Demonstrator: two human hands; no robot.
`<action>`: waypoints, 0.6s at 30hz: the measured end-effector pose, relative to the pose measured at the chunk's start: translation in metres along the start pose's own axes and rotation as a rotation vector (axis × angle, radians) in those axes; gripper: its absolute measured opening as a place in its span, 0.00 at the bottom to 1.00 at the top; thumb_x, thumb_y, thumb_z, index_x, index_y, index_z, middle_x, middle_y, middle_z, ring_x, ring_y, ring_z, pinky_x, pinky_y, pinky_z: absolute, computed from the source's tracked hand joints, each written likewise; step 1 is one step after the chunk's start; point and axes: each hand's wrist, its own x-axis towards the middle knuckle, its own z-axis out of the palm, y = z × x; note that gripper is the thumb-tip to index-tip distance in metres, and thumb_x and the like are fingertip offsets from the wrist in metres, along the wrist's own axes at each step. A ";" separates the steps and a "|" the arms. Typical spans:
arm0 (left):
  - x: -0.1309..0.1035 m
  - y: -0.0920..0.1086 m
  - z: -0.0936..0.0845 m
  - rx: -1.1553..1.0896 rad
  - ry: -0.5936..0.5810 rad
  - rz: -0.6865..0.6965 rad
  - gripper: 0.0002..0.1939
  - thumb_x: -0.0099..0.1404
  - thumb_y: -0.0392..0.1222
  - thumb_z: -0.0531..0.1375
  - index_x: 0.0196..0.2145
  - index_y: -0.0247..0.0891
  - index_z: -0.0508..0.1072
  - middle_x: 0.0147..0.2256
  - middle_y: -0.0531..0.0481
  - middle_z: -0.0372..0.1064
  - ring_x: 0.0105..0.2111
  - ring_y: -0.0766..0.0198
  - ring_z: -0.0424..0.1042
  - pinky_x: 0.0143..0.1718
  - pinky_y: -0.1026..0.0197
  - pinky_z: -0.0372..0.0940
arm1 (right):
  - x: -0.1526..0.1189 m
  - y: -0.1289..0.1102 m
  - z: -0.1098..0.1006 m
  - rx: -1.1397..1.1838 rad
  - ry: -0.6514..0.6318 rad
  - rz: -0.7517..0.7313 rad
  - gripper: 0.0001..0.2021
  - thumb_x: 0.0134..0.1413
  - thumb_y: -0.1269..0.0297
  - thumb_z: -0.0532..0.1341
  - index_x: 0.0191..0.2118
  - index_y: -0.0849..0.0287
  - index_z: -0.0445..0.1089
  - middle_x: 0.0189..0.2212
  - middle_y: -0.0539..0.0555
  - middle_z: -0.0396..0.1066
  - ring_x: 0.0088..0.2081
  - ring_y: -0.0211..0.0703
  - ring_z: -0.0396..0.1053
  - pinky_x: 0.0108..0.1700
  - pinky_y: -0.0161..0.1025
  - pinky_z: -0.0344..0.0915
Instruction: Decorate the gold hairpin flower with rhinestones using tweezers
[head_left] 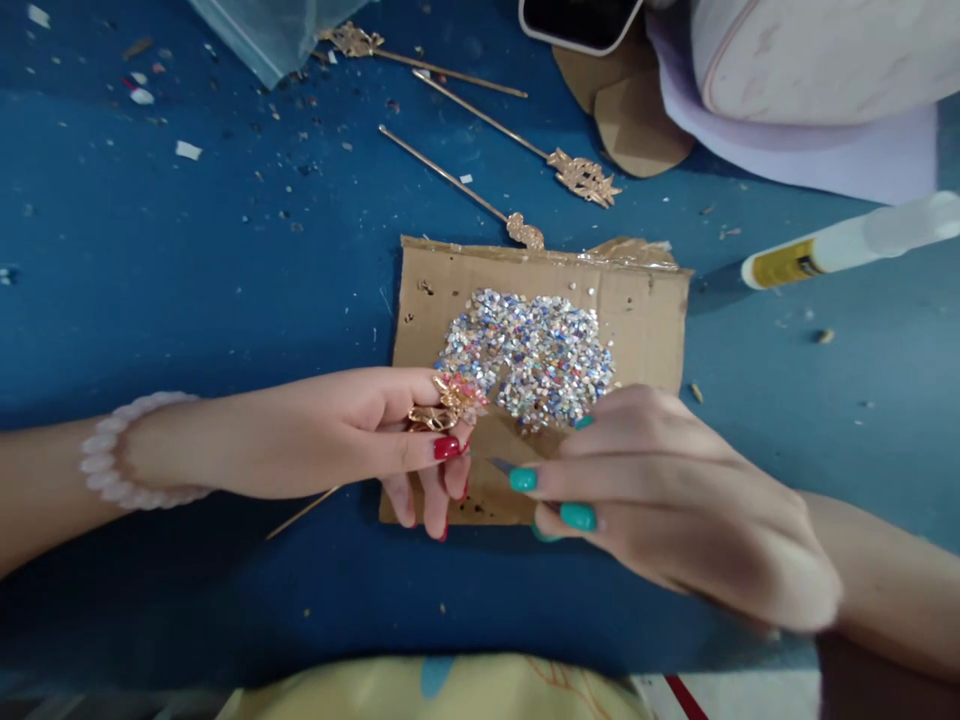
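Note:
My left hand (375, 425), with red nails, pinches a gold hairpin (435, 418) by its ornate head, where pink pieces (463, 393) are set. The hairpin's thin stick (300, 513) shows below my wrist. My right hand (667, 495), with green nails, is closed on what looks like tweezers (501, 464); just the grey pointed tip shows clearly, and the fingers hide most of the rest. That tip is close to the left fingertips but apart from the hairpin. Behind both hands, a pile of small shiny multicoloured chips (551, 355) lies on a cardboard piece (652, 320).
Several gold hairpins (581, 178) lie beyond the cardboard. A glue bottle (840, 245) with a yellow label lies at right. A phone (581, 20), brown card shapes (641, 120) and a plastic bag (270, 35) are at the back. Small scraps (189, 150) litter the blue table (150, 290).

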 end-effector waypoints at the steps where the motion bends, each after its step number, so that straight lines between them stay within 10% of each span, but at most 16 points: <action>1: 0.000 0.001 0.000 0.007 -0.009 0.004 0.11 0.80 0.50 0.74 0.41 0.46 0.81 0.37 0.54 0.90 0.41 0.57 0.93 0.40 0.66 0.83 | 0.006 0.007 -0.002 0.021 0.009 -0.066 0.09 0.83 0.71 0.68 0.46 0.50 0.82 0.46 0.51 0.93 0.45 0.41 0.91 0.57 0.40 0.89; 18: 0.003 -0.003 -0.004 -0.027 -0.032 0.048 0.10 0.80 0.46 0.77 0.44 0.44 0.81 0.40 0.55 0.87 0.41 0.58 0.93 0.41 0.66 0.85 | 0.012 0.025 0.001 0.142 -0.066 -0.088 0.08 0.84 0.75 0.67 0.47 0.57 0.78 0.48 0.60 0.92 0.53 0.39 0.92 0.60 0.38 0.88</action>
